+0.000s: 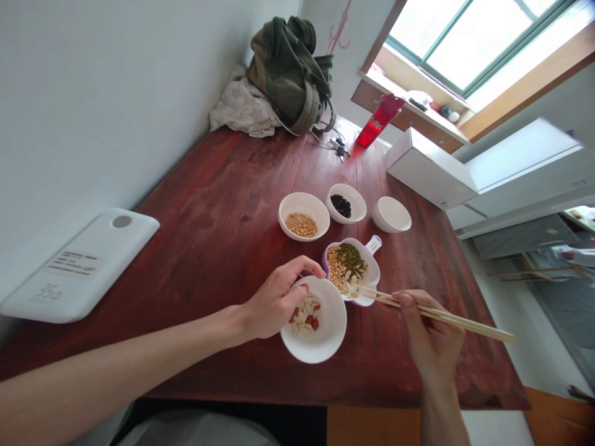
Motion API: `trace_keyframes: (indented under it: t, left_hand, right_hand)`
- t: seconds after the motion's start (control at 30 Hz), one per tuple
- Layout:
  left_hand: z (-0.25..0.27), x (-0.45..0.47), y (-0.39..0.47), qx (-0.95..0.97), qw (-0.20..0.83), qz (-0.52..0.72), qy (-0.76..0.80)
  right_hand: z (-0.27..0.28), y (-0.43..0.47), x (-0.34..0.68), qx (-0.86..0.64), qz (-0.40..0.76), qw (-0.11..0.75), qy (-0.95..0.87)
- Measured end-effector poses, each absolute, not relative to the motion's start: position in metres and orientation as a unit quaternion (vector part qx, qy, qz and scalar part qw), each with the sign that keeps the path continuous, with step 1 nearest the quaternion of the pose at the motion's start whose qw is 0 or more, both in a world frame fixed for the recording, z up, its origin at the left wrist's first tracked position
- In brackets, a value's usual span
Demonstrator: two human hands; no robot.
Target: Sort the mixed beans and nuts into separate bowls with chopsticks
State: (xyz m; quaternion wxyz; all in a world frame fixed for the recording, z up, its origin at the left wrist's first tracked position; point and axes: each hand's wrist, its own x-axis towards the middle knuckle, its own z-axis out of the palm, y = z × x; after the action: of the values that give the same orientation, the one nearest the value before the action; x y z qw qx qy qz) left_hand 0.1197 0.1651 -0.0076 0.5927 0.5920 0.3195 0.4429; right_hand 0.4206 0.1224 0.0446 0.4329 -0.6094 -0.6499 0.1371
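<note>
My left hand (276, 300) holds the rim of a white bowl (330, 337) near the table's front edge, thumb over the rim. Inside that bowl are pale flat seeds and a few reddish-brown pieces, perhaps peanuts (315, 324). In my right hand (432, 334) is a pair of wooden chopsticks (469, 325), their tips over a purple-edged lobed dish (373, 275) with a short handle. This dish contains yellow beans (335, 269), small green beans (348, 254) and pale seeds near the chopstick tips. Whether the tips pinch a seed is too small to tell.
Behind stand a bowl of yellow beans (301, 224), a bowl of black beans (341, 205) and another white bowl (393, 217). A white scale (93, 248) lies left. Farther back are a green bag (290, 74), keys (341, 148), a red bottle (379, 121) and a white box (427, 167).
</note>
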Motion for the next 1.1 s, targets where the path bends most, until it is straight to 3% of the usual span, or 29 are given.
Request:
trace_keyframes:
  t: [0.37, 0.67, 0.93, 1.1]
  left_hand:
    - [-0.005, 0.12, 0.165, 0.591, 0.589, 0.445, 0.325]
    - [-0.006, 0.12, 0.165, 0.593, 0.59, 0.442, 0.325]
    - [-0.005, 0.12, 0.165, 0.591, 0.589, 0.446, 0.324]
    - [-0.004, 0.12, 0.165, 0.59, 0.589, 0.446, 0.325]
  right_hand:
    - [0.044, 0.134, 0.417, -0.62, 0.134, 0.387, -0.669]
    - [0.051, 0.108, 0.408, -0.499, 0.224, 0.563, -0.619]
    - [0.048, 0.134, 0.433, -0.594, 0.13, 0.465, -0.643]
    - [0.04, 0.142, 0.438, -0.6, 0.137, 0.431, -0.66]
